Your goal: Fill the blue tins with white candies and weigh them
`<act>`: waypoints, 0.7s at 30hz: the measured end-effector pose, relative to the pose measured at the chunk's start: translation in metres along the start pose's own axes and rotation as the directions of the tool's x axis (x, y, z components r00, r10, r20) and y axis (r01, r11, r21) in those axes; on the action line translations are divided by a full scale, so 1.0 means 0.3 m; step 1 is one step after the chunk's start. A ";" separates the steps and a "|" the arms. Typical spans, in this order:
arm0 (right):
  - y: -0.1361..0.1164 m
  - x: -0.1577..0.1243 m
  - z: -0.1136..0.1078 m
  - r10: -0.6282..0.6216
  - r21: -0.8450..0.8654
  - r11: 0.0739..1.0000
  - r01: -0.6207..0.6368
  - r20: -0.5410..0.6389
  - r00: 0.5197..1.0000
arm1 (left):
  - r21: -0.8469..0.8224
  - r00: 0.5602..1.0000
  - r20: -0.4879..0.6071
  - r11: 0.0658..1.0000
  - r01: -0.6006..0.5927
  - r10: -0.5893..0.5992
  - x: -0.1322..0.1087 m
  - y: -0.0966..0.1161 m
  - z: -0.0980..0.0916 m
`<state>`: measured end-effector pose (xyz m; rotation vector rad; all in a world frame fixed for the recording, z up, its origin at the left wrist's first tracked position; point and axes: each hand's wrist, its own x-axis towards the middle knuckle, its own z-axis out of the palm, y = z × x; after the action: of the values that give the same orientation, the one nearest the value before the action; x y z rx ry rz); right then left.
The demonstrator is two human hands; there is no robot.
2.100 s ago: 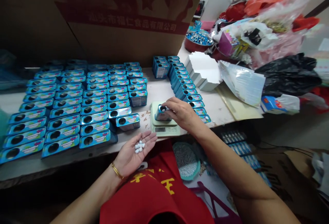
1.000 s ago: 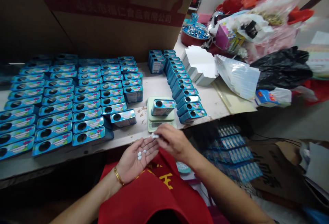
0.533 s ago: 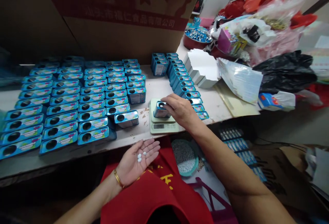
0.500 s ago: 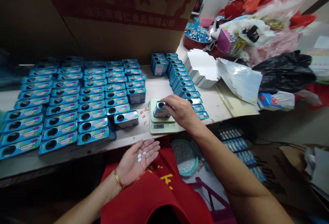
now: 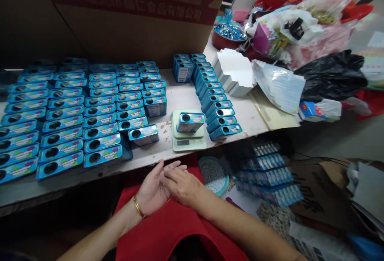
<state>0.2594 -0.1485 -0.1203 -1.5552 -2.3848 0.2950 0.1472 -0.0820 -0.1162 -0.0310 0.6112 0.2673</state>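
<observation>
Left hand [image 5: 152, 191], one: palm up, fingers extended, low before the counter's [image 5: 178, 93] front edge. Right hand [image 5: 182, 187], one: laid over the left palm, fingers bunched; tips hidden, so whether they pinch anything cannot be told (nor what the palm holds). Blue tin [image 5: 192, 124], one: upright on a pale green scale [image 5: 197, 144], ahead of the hands and to their right, apart from both; long axis roughly left to right, round hole at its left end. Right hand the nearer. Other tins [image 5: 104, 155]: ranked on either side of the scale. Bowl [image 5: 225, 187], one: below the counter edge, right of the hands.
</observation>
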 end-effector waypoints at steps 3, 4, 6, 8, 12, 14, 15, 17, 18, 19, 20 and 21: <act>0.012 -0.007 -0.012 0.000 0.004 1.000 0.000 0.029 1.000 | 0.015 1.000 0.011 1.000 0.004 -0.004 0.000 -0.005 -0.010; 0.014 -0.008 -0.024 -0.010 0.012 1.000 0.009 0.044 0.999 | 0.019 1.000 0.017 1.000 0.000 0.000 -0.001 -0.006 -0.011; 0.011 -0.006 -0.048 -0.035 0.034 0.999 0.033 0.072 0.997 | 0.023 1.000 0.022 1.000 -0.007 0.007 -0.002 -0.009 -0.010; 0.008 -0.003 -0.061 -0.054 0.047 0.998 0.050 0.081 0.995 | 0.030 1.000 0.016 1.000 0.001 -0.001 -0.003 -0.011 -0.006; 0.017 -0.001 -0.052 -0.040 0.052 0.998 0.038 0.049 0.998 | 0.036 1.000 -0.005 0.999 0.004 -0.004 0.000 -0.010 0.003; 0.026 -0.001 -0.047 -0.041 0.083 0.996 0.040 0.019 0.999 | 0.031 1.000 0.000 0.999 -0.007 0.007 0.002 -0.010 0.002; 0.030 -0.001 -0.046 -0.045 0.098 0.994 0.045 0.005 0.999 | 0.028 1.000 0.006 1.000 -0.010 0.010 0.004 -0.010 -0.001; 0.032 -0.001 -0.048 -0.041 0.112 0.993 0.042 -0.012 0.999 | 0.019 1.000 0.021 1.000 -0.012 0.012 0.008 -0.012 -0.008; 0.031 -0.001 -0.048 -0.031 0.113 0.993 0.032 -0.018 0.999 | 0.013 1.000 0.026 1.000 -0.016 0.016 0.010 -0.014 -0.011; 0.029 -0.002 -0.049 -0.021 0.114 0.993 0.023 -0.021 1.000 | 0.006 0.999 0.026 1.000 -0.020 0.019 0.012 -0.017 -0.014; 0.028 -0.002 -0.051 -0.014 0.116 0.993 0.016 -0.021 1.000 | 0.000 0.999 0.023 1.000 -0.023 0.023 0.013 -0.019 -0.016; 0.028 -0.003 -0.054 -0.014 0.120 0.993 0.016 -0.022 1.000 | -0.006 1.000 0.019 1.000 -0.023 0.023 0.014 -0.022 -0.017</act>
<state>0.2725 -0.1456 -0.1077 -1.4788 -2.3157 0.4088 0.1491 -0.0879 -0.1231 -0.0274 0.5925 0.2916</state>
